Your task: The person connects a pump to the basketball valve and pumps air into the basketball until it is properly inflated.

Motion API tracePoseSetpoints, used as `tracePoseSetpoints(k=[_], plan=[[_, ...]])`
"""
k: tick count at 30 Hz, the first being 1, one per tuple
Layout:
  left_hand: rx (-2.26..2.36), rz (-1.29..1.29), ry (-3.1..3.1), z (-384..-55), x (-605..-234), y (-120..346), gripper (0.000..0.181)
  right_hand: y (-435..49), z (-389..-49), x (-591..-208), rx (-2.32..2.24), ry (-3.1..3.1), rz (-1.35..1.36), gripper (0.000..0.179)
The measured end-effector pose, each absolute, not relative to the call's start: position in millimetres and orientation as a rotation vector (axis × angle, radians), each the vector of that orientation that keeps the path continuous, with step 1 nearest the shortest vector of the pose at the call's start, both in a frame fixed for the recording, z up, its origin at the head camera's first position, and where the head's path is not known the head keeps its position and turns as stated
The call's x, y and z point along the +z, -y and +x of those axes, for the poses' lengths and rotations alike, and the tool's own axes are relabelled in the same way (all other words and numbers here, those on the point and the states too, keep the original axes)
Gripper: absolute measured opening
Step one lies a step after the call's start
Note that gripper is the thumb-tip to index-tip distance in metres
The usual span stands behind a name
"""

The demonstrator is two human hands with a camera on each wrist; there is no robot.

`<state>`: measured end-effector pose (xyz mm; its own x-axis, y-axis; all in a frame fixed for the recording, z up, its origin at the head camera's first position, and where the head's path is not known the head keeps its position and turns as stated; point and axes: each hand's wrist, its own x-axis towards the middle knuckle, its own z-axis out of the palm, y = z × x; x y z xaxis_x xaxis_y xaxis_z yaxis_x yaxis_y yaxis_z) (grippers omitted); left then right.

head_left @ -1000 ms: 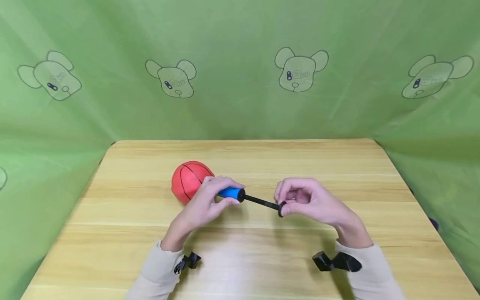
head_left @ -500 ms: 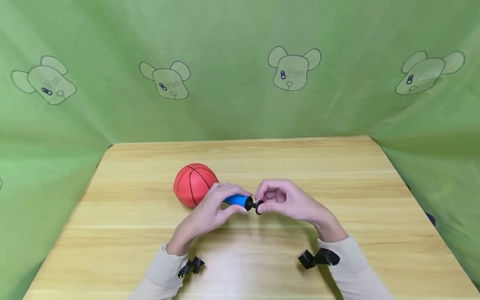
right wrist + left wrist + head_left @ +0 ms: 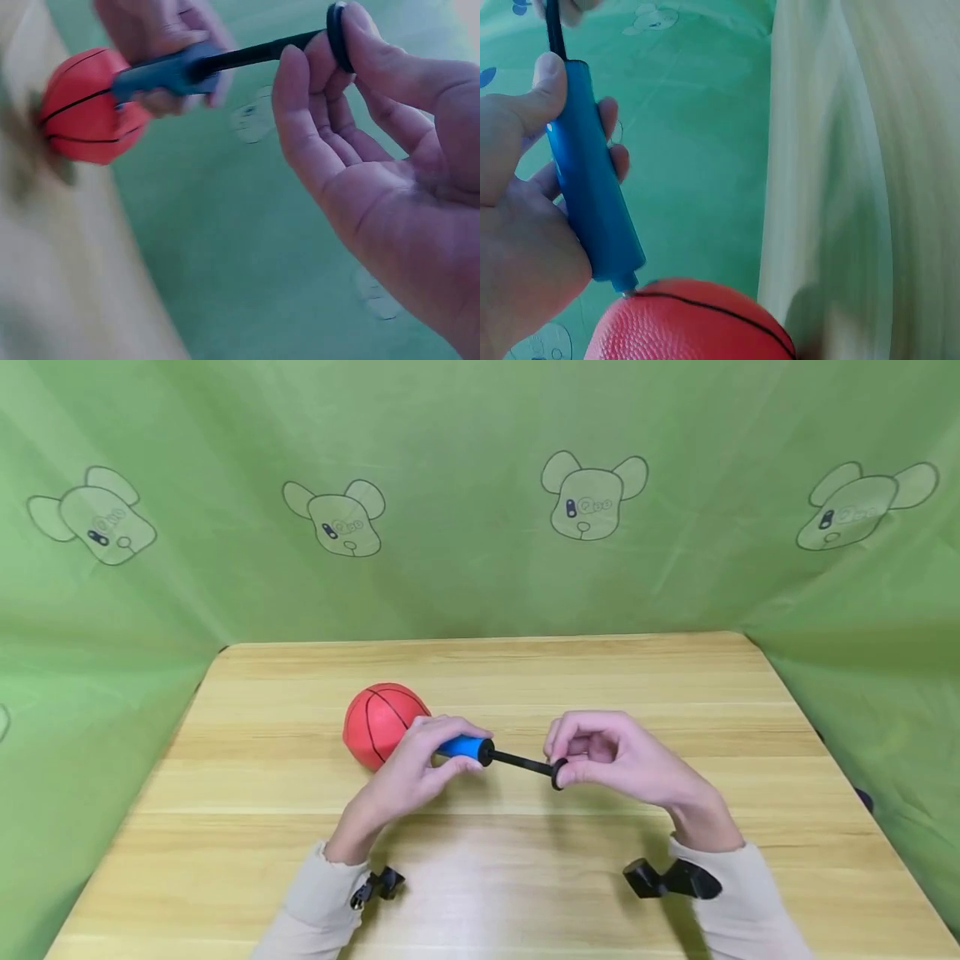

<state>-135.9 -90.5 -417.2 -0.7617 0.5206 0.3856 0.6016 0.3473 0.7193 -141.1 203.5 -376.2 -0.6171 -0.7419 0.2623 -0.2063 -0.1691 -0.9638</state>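
A blue hand pump point(image 3: 596, 180) lies in the grip of my left hand point(image 3: 411, 768), its fingers and thumb wrapped round the barrel. In the left wrist view the pump's narrow tip meets the top of a red ball point(image 3: 381, 727) with black basketball lines. My right hand point(image 3: 618, 760) pinches the round black handle point(image 3: 339, 37) at the end of the pump's rod between thumb and fingers. That black rod point(image 3: 521, 762) is drawn well out of the barrel and points right, toward my right hand. Part of the ball hides behind my left hand in the head view.
The ball rests on a light wood-grain table point(image 3: 480, 877), left of its middle. Green cloth point(image 3: 465, 585) printed with cartoon animal heads hangs behind and beside the table. A black wrist mount point(image 3: 671, 881) sticks out from each sleeve.
Half a second ago the rod was pushed nearly all the way into the barrel. Since then my right hand has moved right, drawing it out again. The ball and left hand shifted slightly left.
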Motion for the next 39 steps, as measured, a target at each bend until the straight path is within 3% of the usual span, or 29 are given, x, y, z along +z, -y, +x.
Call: tracePoseSetpoints(k=[11, 18, 26, 39], plan=[[-1.329, -1.127, 2.540, -129.7, -425.0, 71.0, 0.027, -182.9, -151.7, -416.8, -1.816, -1.718, -0.989, 0.013], [-1.372, -1.156, 2.529, -134.5, -418.7, 79.5, 0.028, -190.9, -141.0, -390.8, -1.789, -1.786, -1.009, 0.015], [-1.382, -1.056, 2.499, -142.0, -411.9, 95.3, 0.031, -218.9, -131.3, -362.0, -1.905, -1.676, -1.306, 0.030], [-1.425, -1.146, 2.439, -133.7, -422.8, 79.4, 0.028, -187.7, -144.8, -392.9, -1.830, -1.716, -0.997, 0.012]])
